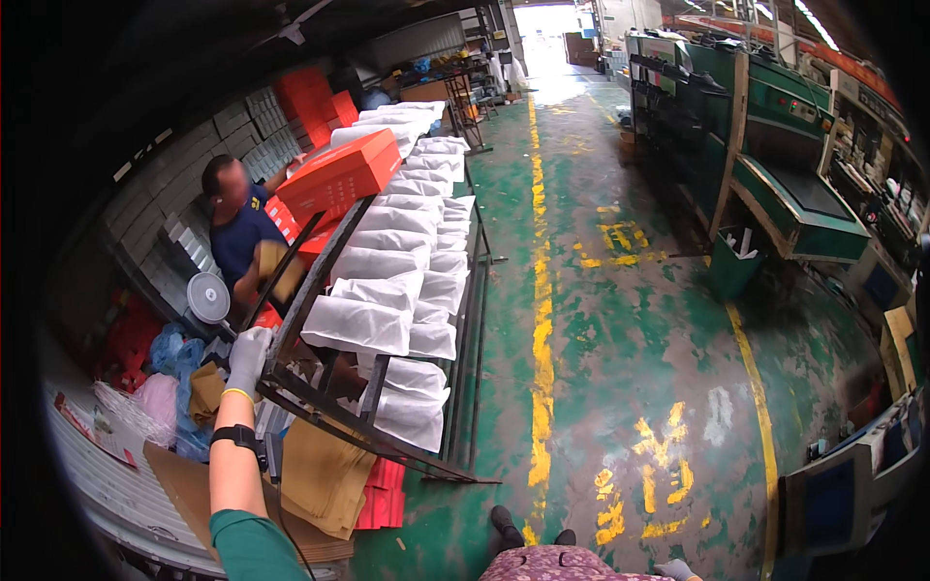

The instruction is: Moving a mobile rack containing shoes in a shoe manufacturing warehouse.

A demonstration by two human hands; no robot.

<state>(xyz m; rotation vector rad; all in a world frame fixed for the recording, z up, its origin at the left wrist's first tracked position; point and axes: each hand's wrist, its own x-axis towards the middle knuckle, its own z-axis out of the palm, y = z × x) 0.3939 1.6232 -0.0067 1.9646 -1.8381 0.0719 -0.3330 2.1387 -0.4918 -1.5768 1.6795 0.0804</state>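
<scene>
My left hand (pixel 250 360), in a whitish glove with a yellow cuff, grips the near left corner of a black metal rack (pixel 320 395). Rows of white wrapped bundles (pixel 358 322) lie across the rack's tiers; what is inside them is hidden. At the lower edge, beside my patterned purple apron (pixel 572 564), my right hand (pixel 675 569) shows only in part. It is gloved too, hangs low away from the rack, and its fingers are too small and cut off to read.
Behind the rack, a person (pixel 237 228) in a dark blue shirt stands by an orange carton (pixel 341 174). A round white fan (pixel 208 297) and flattened cardboard (pixel 315 474) are near my left arm. A green machine (pixel 799 208) lines the right side of the yellow-marked floor (pixel 630 358).
</scene>
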